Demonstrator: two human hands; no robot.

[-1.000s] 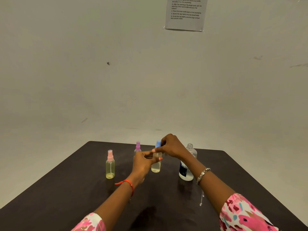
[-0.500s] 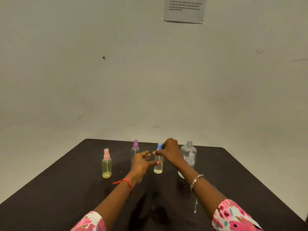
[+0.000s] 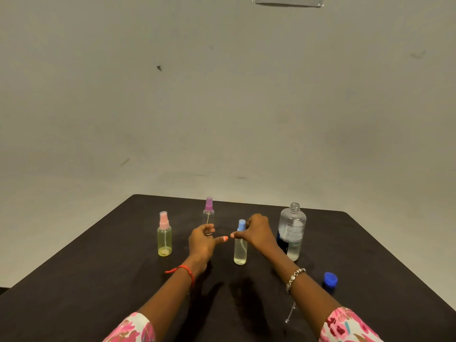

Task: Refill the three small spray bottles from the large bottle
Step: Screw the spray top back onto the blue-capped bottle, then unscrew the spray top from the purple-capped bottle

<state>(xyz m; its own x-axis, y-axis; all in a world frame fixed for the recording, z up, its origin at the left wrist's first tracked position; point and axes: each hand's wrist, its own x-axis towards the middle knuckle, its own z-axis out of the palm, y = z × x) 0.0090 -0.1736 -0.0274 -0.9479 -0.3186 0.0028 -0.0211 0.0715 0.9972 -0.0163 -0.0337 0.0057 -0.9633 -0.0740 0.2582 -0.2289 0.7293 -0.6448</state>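
Observation:
Three small spray bottles stand on the dark table (image 3: 98, 280): a pink-capped one (image 3: 164, 239) at the left with a little yellow liquid, a purple-capped one (image 3: 208, 213) further back, and a blue-capped one (image 3: 240, 253) in the middle holding pale liquid. The large clear bottle (image 3: 292, 228) stands uncapped to the right, partly full. My right hand (image 3: 259, 234) curls around the blue-capped bottle's neck, thumb across its front. My left hand (image 3: 201, 239) hovers just left of that bottle, thumb pointing right and touching nothing.
The large bottle's blue cap (image 3: 330, 278) lies on the table at the right, near my right wrist. A small clear streak (image 3: 290, 314) shows on the table by my right forearm. A paper sheet (image 3: 288, 1) hangs on the wall.
My left hand has let go of the blue-capped bottle and drawn back to the left. The bottle now stands on the table. The camera has tilted down, bringing the blue cap into view.

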